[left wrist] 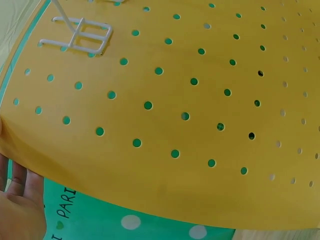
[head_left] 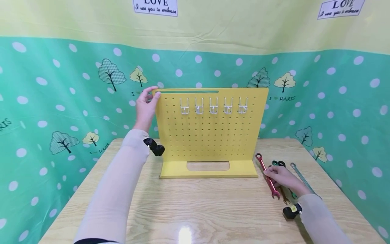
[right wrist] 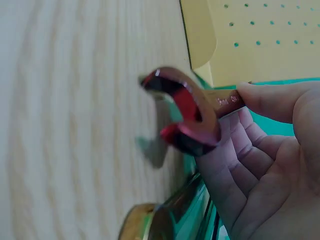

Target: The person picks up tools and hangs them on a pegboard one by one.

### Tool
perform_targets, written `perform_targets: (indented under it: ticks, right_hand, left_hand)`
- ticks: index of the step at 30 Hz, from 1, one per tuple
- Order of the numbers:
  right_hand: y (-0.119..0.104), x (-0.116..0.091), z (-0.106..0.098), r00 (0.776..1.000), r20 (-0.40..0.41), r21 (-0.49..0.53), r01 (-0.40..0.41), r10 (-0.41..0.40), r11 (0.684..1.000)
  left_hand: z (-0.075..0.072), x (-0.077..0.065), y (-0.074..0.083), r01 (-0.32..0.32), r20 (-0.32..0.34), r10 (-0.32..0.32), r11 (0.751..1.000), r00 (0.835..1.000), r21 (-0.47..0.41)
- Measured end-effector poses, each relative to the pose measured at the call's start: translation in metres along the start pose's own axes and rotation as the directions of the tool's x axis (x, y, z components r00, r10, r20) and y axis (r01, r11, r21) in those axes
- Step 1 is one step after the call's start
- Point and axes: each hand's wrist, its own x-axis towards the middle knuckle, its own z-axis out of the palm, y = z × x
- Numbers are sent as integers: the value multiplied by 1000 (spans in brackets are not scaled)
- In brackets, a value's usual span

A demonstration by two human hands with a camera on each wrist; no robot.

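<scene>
A red combination wrench [head_left: 271,183] is pinched between thumb and fingers of my right hand [head_left: 286,178], to the right of a yellow pegboard [head_left: 210,142]. In the right wrist view the wrench's open-end jaw [right wrist: 207,117] points away from the palm, above the table. My left hand [head_left: 145,110] grips the upper left corner of the standing pegboard, thumb in front and fingers behind its edge. White wire hooks [head_left: 214,110] hang in a row near the board's top, with nothing on them. Beneath my right hand lie more wrenches, partly hidden by it, among them a bronze one [head_left: 284,196].
A silver wrench [head_left: 301,177] lies at the right of the group, beside a black ring end [head_left: 281,164] and a green one [head_left: 275,163]. The board's base [head_left: 173,170] rests on the wooden table [head_left: 195,203]. A patterned curtain [head_left: 195,64] hangs behind.
</scene>
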Motion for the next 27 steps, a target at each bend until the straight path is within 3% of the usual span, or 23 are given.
perform_targets:
  ticks: [14, 27]
  right_hand:
    - [-24, -15, 3, 992, -20, 30, 124, -123, 992]
    - [-60, -5, 19, 978, -22, 19, 207, -206, 978]
  left_hand:
    - [2, 0, -2, -3, -11, 3, 1000, 1000, -10]
    - [0, 0, -4, -18, -5, 18, 1000, 1000, -24]
